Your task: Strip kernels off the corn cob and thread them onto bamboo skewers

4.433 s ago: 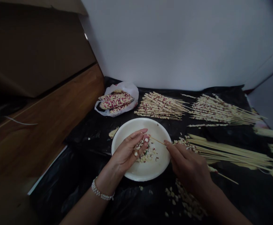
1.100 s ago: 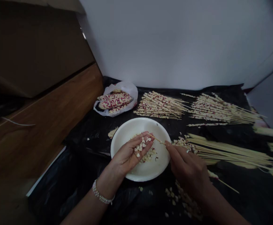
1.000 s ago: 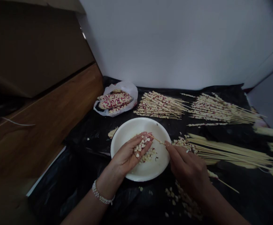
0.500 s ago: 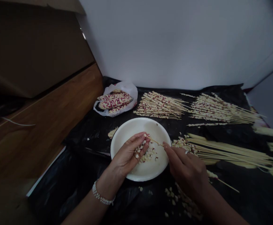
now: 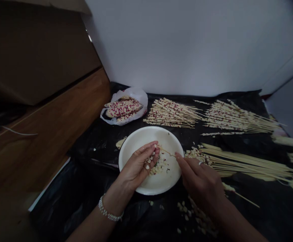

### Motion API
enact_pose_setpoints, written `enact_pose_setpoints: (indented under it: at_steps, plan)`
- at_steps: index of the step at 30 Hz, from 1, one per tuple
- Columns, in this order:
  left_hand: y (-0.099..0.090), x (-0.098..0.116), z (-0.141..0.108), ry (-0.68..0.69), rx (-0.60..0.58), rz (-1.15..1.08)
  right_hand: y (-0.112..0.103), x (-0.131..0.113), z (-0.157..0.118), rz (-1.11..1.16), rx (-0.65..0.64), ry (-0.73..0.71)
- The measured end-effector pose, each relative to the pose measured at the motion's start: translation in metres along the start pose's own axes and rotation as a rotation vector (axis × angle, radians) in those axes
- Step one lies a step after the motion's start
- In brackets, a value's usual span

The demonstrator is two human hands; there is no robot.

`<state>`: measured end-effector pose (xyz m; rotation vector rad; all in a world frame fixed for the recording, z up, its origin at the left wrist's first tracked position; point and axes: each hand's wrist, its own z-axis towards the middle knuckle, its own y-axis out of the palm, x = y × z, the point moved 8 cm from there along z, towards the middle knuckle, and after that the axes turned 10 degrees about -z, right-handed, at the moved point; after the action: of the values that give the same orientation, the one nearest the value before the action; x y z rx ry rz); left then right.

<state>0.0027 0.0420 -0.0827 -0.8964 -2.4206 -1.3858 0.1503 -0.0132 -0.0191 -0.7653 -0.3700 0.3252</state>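
Note:
Over a white bowl (image 5: 131, 141), my left hand (image 5: 141, 164) pinches a pale kernel at the tip of a thin stick (image 5: 166, 151), with more kernels cupped in its palm. My right hand (image 5: 202, 178), wearing a ring, grips the stick near the bowl's right rim, its fingers closed. Loose kernels (image 5: 161, 165) lie in the bowl under my left hand. Right of the bowl is a pile of kernels (image 5: 198, 155) beside a bundle of bare sticks (image 5: 247, 163), partly behind my right hand.
Behind the bowl are a plastic bag of corn cobs (image 5: 123, 109) and two heaps of kernel-covered sticks (image 5: 171, 112) on black plastic sheeting (image 5: 96, 181). Scattered kernels lie in front. A wooden board (image 5: 68, 117) runs along the left, and a pale wall stands behind.
Both hands stay almost in place. The fingertips of my left hand have shifted slightly around the kernel at the stick's tip.

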Motion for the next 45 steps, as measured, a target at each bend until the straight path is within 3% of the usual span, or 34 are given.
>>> enact_pose_setpoints:
  at_steps: [19, 31, 41, 45]
  plan:
    - [-0.001, 0.0, -0.001, -0.033, 0.011, 0.013, -0.005, -0.002, 0.003, 0.006, 0.013, -0.034]
    - [-0.005, 0.001, 0.003, 0.035, -0.017, 0.1, -0.009, -0.005, 0.005, 0.016, 0.031, -0.066]
    - [-0.003, -0.007, 0.0, 0.03, -0.022, 0.179, -0.01, -0.009, 0.002, 0.004, 0.053, -0.072]
    - [0.004, -0.019, -0.004, -0.057, -0.085, 0.214, -0.008, -0.013, 0.003, 0.049, 0.035, -0.073]
